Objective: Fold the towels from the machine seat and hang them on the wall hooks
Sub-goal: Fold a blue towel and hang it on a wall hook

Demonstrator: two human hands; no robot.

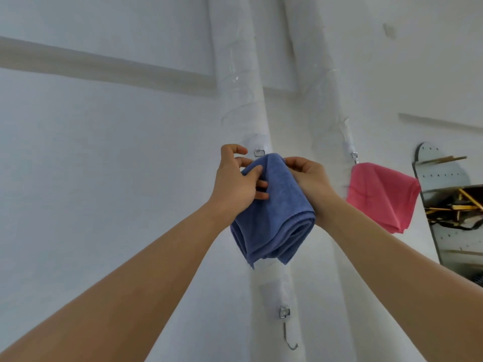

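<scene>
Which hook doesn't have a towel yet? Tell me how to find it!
Find the wide white pillar in the middle of the wall, where both hands hold the blue towel. Follow that pillar straight down below the towel to a small metal clip with a thin wire hook dangling from it. Unlike the hook holding the pink towel to the right, it is bare.

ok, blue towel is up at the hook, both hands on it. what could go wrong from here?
1. The blue towel is a thick multi-layer fold; the small hook at its top corner may catch only one layer, so it could slip off when the left hand and right hand let go.
2. The hook's tip is hidden behind the cloth, so engagement can't be confirmed.
3. Tugging could unfold it.
</scene>
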